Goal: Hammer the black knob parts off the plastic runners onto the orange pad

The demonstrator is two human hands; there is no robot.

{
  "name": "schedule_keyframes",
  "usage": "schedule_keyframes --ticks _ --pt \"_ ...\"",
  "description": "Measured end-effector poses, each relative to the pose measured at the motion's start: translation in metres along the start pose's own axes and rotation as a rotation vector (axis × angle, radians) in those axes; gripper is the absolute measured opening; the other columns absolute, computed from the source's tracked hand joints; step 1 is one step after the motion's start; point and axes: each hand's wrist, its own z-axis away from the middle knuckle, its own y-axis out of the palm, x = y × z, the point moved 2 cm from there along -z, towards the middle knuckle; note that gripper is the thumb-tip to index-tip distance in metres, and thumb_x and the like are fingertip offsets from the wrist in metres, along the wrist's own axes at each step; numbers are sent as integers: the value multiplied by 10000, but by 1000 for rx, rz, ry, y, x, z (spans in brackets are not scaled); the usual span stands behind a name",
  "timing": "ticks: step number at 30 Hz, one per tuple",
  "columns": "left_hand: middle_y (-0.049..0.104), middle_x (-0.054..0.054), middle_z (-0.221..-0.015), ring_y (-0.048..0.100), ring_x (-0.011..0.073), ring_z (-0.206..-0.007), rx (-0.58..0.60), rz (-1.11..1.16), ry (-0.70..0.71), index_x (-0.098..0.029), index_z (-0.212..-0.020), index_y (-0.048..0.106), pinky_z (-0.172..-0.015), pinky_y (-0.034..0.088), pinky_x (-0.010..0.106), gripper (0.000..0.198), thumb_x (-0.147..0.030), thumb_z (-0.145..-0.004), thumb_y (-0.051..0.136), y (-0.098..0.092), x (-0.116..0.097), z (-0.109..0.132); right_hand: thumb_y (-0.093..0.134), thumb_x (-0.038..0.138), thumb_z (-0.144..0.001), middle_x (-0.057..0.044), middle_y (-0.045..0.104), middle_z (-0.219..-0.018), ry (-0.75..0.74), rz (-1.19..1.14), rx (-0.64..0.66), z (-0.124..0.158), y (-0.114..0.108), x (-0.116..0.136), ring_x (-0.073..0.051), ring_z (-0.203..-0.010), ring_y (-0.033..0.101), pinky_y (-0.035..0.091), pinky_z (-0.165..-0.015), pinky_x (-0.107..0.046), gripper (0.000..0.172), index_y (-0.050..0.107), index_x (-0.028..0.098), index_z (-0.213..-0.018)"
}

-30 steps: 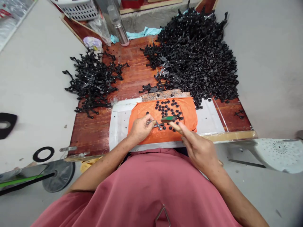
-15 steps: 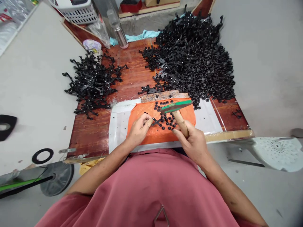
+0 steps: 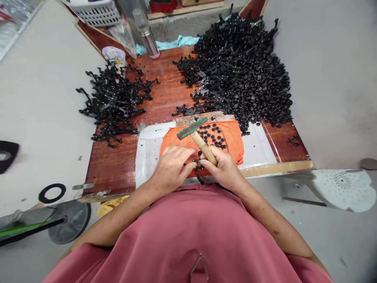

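Note:
My right hand is closed round the wooden handle of a hammer, whose green-edged head points up and left above an orange cloth. Close by on the left, my left hand has its thumb and fingers at a small black linked plastic piece. One end of that piece hangs toward my shirt, and the right fingertips also reach it. Small round black caps lie scattered on the cloth, just beyond both hands. Part of the black piece is hidden by fingers.
A large heap of black parts covers the back right of the wooden table. Another pile of linked black pieces lies at left. A steel flask stands at the back, near a white basket. A pale stool is at right.
My right hand has moved left with the hammer, whose head has swung left. Both hands have come together, and the black piece is now nearer my body.

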Motion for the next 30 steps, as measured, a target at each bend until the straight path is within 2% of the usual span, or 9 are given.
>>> schedule_keyframes --ticks 2,4,5,7,9,10,13,17,30 --pt "674 -2 -765 630 193 -724 160 170 -27 -220 -1404 601 -732 475 299 416 -358 -1022 512 13 4 -2 635 280 -958 7 701 -878 -8 6 -5 1 0 2 -175 -814 653 497 -752 -280 47 652 236 -958" --pt "607 -57 -658 573 155 -604 220 290 -107 -227 -1506 525 -673 459 266 473 -352 -1058 444 24 12 -4 636 300 -973 -13 738 -967 -6 39 -38 5 -6 1 -189 -876 678 506 -789 -291 103 677 233 -1039" --pt "641 -53 -687 600 151 -630 204 316 -138 -235 -1492 549 -698 478 263 460 -355 -1061 439 28 18 -5 635 317 -982 -25 751 -1013 5 68 -73 9 -12 -1 -197 -904 687 508 -805 -297 141 686 232 -1084" --pt "769 -7 -912 710 173 -848 132 327 -171 -250 -1348 670 -842 528 285 379 -347 -1048 460 32 29 -8 630 361 -999 -37 764 -1045 48 150 -178 20 -28 -10 -206 -908 690 503 -801 -303 197 694 232 -1133" --pt "801 18 -1149 733 210 -1084 85 324 -186 -252 -1186 745 -984 533 316 324 -333 -1037 469 34 36 -11 611 390 -1009 -30 761 -980 126 237 -282 34 -45 -23 -198 -837 670 491 -745 -295 204 702 234 -1104" --pt "801 20 -1193 731 220 -1134 72 320 -192 -253 -1139 757 -1015 532 326 318 -331 -1036 467 35 38 -11 613 403 -1006 -25 751 -943 167 263 -322 41 -52 -31 -194 -804 651 485 -724 -294 217 704 233 -1105" --pt "810 17 -1183 744 221 -1131 52 305 -202 -258 -1123 759 -1019 547 336 320 -336 -1043 460 37 37 -12 642 435 -973 -7 711 -859 253 273 -407 60 -65 -57 -193 -752 612 475 -686 -296 266 712 224 -1118" --pt "805 23 -1215 745 215 -1153 28 310 -190 -249 -1151 746 -1048 548 333 310 -325 -1044 465 40 32 -9 637 472 -976 20 655 -783 305 185 -425 72 -66 -80 -187 -701 575 464 -667 -302 301 706 225 -1134" --pt "840 3 -1099 805 193 -1021 34 154 -116 -262 -1223 720 -893 595 276 292 -285 -1044 491 51 32 -4 638 494 -976 14 668 -816 302 155 -421 72 -64 -87 -180 -710 570 462 -683 -303 352 722 221 -1181"
